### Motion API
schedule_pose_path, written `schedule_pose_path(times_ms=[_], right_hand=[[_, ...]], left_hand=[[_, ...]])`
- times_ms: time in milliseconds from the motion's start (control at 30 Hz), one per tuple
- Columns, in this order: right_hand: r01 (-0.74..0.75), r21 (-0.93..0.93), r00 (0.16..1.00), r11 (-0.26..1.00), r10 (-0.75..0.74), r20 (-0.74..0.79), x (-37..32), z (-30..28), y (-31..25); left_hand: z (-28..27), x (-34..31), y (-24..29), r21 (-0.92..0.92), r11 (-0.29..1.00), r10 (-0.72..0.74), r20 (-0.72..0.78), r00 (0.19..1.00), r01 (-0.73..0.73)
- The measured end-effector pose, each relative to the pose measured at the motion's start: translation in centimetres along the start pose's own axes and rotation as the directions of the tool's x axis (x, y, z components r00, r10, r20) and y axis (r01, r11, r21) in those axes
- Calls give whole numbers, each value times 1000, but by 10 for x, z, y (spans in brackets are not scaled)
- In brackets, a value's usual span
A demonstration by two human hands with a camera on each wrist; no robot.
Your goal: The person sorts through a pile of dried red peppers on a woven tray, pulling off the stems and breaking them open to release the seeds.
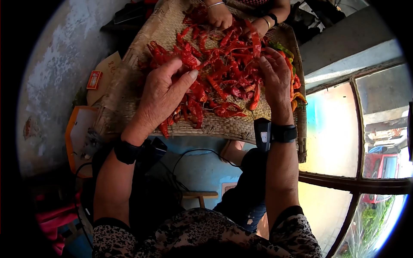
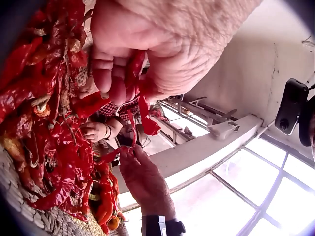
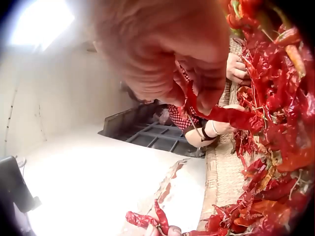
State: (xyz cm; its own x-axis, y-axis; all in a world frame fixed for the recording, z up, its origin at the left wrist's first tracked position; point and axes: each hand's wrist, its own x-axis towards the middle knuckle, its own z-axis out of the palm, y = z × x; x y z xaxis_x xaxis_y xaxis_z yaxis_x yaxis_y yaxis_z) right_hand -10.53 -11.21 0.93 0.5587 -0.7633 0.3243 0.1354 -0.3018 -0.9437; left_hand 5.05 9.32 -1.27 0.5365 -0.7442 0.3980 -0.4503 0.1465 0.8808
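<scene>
Dried red chili peppers [image 1: 228,73] lie heaped on a woven tray [image 1: 215,129]. Over the heap's near left side, my left hand [image 1: 165,88] holds a few red chilies, seen in the left wrist view as red chilies [image 2: 147,120] dangling below the curled fingers. On the right, my right hand [image 1: 277,79] pinches a single long chili [image 3: 234,117] between thumb and fingers, with its stem hanging down. Both hands are raised just above the pile, apart from each other. At the far edge, another person's hands [image 1: 219,16] are among the chilies.
Green and orange peppers [image 1: 296,92] lie along the tray's right side. A window [image 1: 331,129] stands to the right, a rough wall [image 1: 56,77] to the left. Beside the tray's left edge are a small red box [image 1: 94,80] and cardboard [image 1: 107,66]. A low wooden stool [image 1: 200,195] is below.
</scene>
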Motion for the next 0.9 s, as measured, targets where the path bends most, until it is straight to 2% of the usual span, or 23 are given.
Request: schedule_pose_path(times_ms=[33,67,100,133,167,233,267,300,333,400,467,500,533,600,667,700,733,767,800,867,900], right_hand=[[84,-278,995,957,-95,-25,2,-9,3],[86,-279,995,956,-97,-26,2,-12,5],[163,-503,986,849,-150,67,-1,-11,0],[244,-687,970,684,-175,170,-5,-10,-4],[195,-521,971,831,-87,223,-11,-5,-6],[24,-253,944,967,62,324,-32,21,-37],[250,-241,911,938,-143,387,-37,28,-31],[345,-302,875,889,-188,446,-41,35,-36],[439,-352,832,827,-226,506,-44,41,-41],[443,-298,834,845,-268,482,-44,46,-30],[451,-242,832,859,-308,461,-40,46,-28],[241,-156,906,958,-164,390,-37,42,-31],[19,-51,943,999,-1,334,-33,38,-33],[-50,74,981,996,36,190,-23,27,-30],[-82,283,990,956,110,-84,-7,12,-8],[-83,280,990,956,110,-83,-5,3,-2],[-87,41,992,995,91,-91,-3,-7,3],[-85,-200,993,976,67,-95,-1,-12,12],[60,-455,994,888,-94,-53,1,-14,37],[210,-752,962,625,6,273,-15,3,25],[253,-782,934,570,66,351,-23,10,27]], left_hand=[[2,-1,2,7,1000,-18,30,999,18],[4,-2,4,15,999,-36,59,998,35],[5,-2,9,54,998,-46,71,996,42],[5,-2,12,54,998,-45,72,996,41],[5,-2,15,98,995,-32,106,994,21],[8,-2,19,140,990,-23,145,989,2],[11,-2,22,150,986,45,163,986,-70],[13,-3,23,159,977,114,181,977,-143],[14,-4,23,159,977,113,186,976,-143],[15,-6,20,182,977,55,271,961,-107],[17,-7,14,193,975,56,259,964,-109],[18,-6,13,204,973,58,243,968,-110],[16,-5,13,205,973,57,241,969,-108],[12,-5,15,235,968,34,223,974,-87],[10,-4,16,220,972,35,214,976,-83],[9,-5,16,204,976,35,206,978,-78],[9,-5,16,202,976,37,204,978,-79],[8,-5,15,209,974,42,199,979,-84],[7,-4,15,217,972,47,194,980,-90],[7,-2,17,220,972,44,187,981,-85],[7,-2,18,224,971,37,183,982,-79]])
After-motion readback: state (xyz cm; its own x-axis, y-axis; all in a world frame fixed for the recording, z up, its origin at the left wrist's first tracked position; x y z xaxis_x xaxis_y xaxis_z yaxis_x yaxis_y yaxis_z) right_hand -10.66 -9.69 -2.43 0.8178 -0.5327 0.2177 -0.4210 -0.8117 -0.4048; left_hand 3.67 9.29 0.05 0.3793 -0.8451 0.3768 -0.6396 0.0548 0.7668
